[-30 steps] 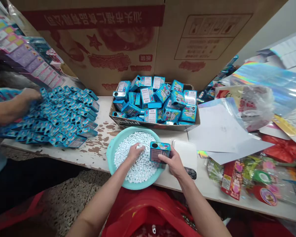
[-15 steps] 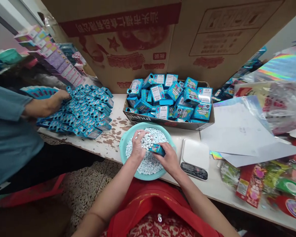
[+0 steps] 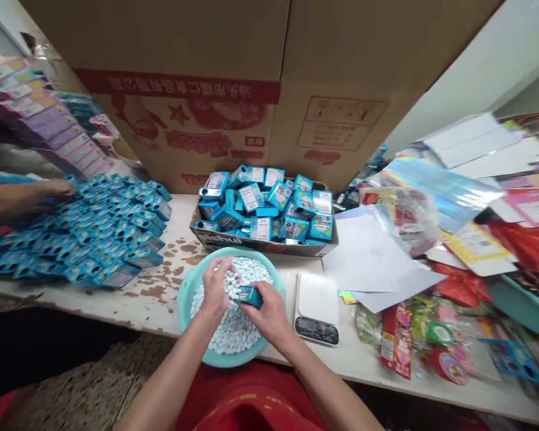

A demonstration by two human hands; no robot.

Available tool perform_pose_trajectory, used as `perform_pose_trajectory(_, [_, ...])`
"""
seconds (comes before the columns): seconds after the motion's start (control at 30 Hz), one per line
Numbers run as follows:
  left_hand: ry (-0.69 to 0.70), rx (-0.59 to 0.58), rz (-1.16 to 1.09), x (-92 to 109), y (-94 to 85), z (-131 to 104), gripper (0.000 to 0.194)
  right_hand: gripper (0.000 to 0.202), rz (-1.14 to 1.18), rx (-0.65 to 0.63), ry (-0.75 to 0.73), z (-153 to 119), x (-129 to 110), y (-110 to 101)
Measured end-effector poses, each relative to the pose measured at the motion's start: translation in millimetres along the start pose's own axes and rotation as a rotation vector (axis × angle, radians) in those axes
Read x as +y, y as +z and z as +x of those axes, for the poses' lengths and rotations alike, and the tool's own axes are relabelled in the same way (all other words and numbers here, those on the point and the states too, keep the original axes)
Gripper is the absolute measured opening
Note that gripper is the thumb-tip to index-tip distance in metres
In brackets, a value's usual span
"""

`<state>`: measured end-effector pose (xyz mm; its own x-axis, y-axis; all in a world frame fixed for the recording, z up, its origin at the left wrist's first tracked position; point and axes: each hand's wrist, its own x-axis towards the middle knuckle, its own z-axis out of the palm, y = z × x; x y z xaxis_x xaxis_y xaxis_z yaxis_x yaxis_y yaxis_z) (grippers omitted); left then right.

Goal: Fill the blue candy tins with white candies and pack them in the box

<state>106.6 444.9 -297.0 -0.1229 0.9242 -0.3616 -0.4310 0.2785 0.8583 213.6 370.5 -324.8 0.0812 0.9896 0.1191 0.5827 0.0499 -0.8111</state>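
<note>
A turquoise basin [image 3: 185, 311] full of small white candies [image 3: 238, 333] stands in front of me at the table edge. Over it, my left hand [image 3: 216, 287] is cupped around a heap of the candies. My right hand [image 3: 266, 311] grips a small blue candy box [image 3: 250, 296] lying on its side, one end against the heap in my left hand. Whether candies are passing into the box I cannot make out. Behind the basin, a low carton [image 3: 269, 248] is piled with similar blue boxes [image 3: 251, 197].
Right of the basin lies a kitchen scale [image 3: 317, 308]; beyond it are white sheets [image 3: 368, 257] and packaged sweets [image 3: 399, 341]. A large cardboard box [image 3: 184, 36] stands behind. At left, a co-worker's hand [image 3: 56, 188] is over a spread of blue boxes [image 3: 103, 233].
The view has swung right, so everything sits further left. My hands keep nearly the same pose over the basin. The co-worker's hand stays by the spread of boxes.
</note>
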Motion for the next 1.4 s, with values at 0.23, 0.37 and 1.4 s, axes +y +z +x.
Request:
perform_pose_trajectory(0.23, [0.002,-0.034,0.030,5.6,7.6,5.2,0.031,0.030,0.026,0.004,0.051,9.1,-3.7,-8.0])
perform_pose_trajectory(0.37, [-0.003,-0.066,0.040,2.2,8.5,5.2,0.031,0.030,0.091,-0.006,0.089,8.3,1.2,-8.5])
perform_pose_trajectory(1.4, [0.023,-0.142,0.141,-4.8,13.3,-4.3,0.040,0.027,0.231,-0.028,0.150,8.2,5.4,-4.4])
